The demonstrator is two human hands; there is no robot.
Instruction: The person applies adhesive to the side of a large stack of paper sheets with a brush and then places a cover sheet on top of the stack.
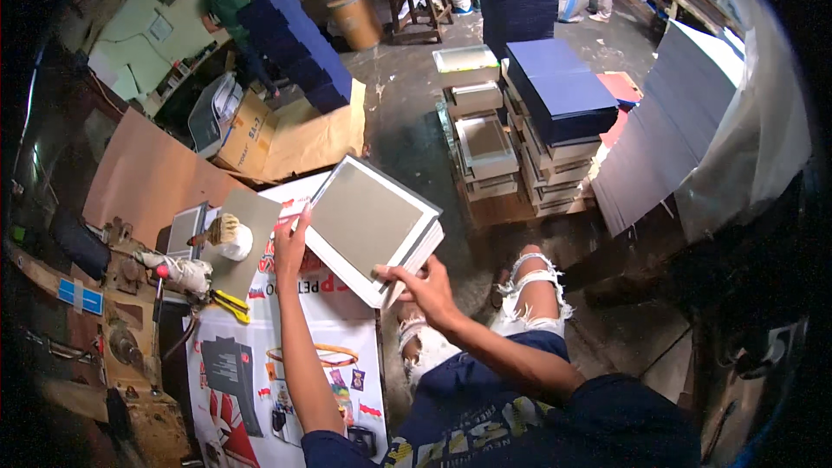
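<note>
A thick book (368,217) with a grey board face, white borders and a dark spine edge lies tilted between my hands, over the right edge of the sheet-covered table (260,347). My left hand (291,241) holds its left edge, thumb up along the side. At its near right corner, my right hand (425,290) grips with the thumb on the face and fingers by the page edges. Left of my left hand, a brush (225,230) rests on a white container (236,244) atop a grey board (251,208). A yellow cutter (230,305) lies close by.
Piled books (485,143) stand ahead to the right, beside a navy-topped stack (563,91). Another navy stack (295,48) rises behind an open cardboard box (247,143). Large sheets (667,134) lean at right; a metal machine (126,338) sits left. A person (232,4) works far left.
</note>
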